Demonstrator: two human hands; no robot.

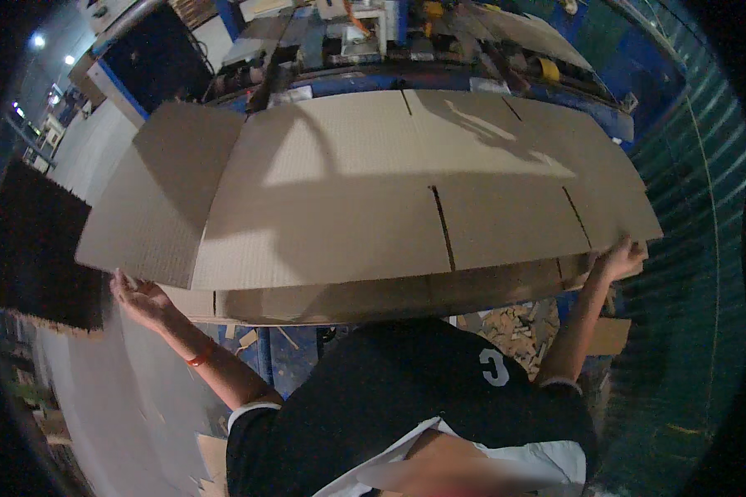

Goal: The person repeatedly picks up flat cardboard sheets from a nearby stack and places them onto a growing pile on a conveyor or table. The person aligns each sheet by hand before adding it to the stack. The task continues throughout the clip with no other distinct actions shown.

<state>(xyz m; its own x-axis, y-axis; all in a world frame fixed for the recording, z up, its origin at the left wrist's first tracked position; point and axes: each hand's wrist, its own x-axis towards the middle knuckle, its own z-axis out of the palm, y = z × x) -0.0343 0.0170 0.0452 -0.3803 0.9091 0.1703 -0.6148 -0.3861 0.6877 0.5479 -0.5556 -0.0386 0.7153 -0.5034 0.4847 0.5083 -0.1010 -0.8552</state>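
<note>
A wide brown cardboard sheet [331, 240], slotted and creased like an unfolded box blank, spans the view in front of me. Its left panel [153, 199] is bent up along a crease. At the near left corner, my left hand [143, 300] has its fingers closed on the edge. Over at the near right corner, my right hand [620, 258] grips the sheet, its fingers partly hidden by the board. Another cardboard layer [348, 303] shows just below the near edge; whether it joins the top sheet I cannot tell.
A blue-framed machine [373, 81] with rollers stands beyond the sheet. Cardboard scraps [518, 331] lie below, at my right. To the right rises a green corrugated wall [680, 290]. A dark stack [41, 240] with ragged edges stands at the left.
</note>
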